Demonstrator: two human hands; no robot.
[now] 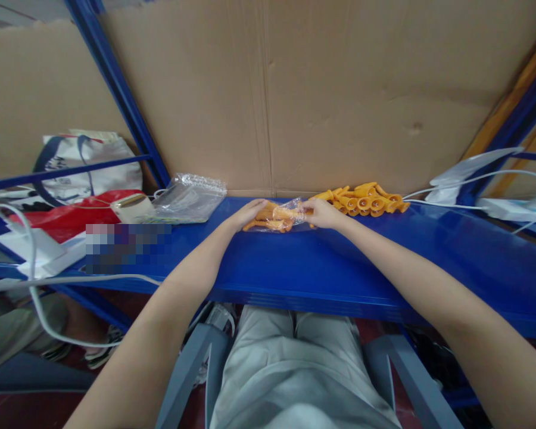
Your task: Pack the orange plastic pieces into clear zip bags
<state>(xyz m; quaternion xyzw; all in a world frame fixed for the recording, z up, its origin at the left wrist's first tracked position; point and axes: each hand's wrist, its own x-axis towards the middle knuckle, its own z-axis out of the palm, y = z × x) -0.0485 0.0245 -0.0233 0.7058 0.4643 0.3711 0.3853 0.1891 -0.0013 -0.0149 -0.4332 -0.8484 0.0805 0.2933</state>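
A small clear plastic bag (277, 218) with several orange plastic parts inside lies on the blue shelf (321, 262). My left hand (246, 213) grips its left end with curled fingers. My right hand (320, 213) pinches its right end. Just right of my right hand sits a heap of loose orange plastic parts (367, 200), each with a round open end.
A stack of empty clear bags (188, 196) lies at the left, beside a red bag (71, 217) and a white tote (87, 164). White cables (473, 179) and a white device sit at the right. Cardboard (330, 89) backs the shelf.
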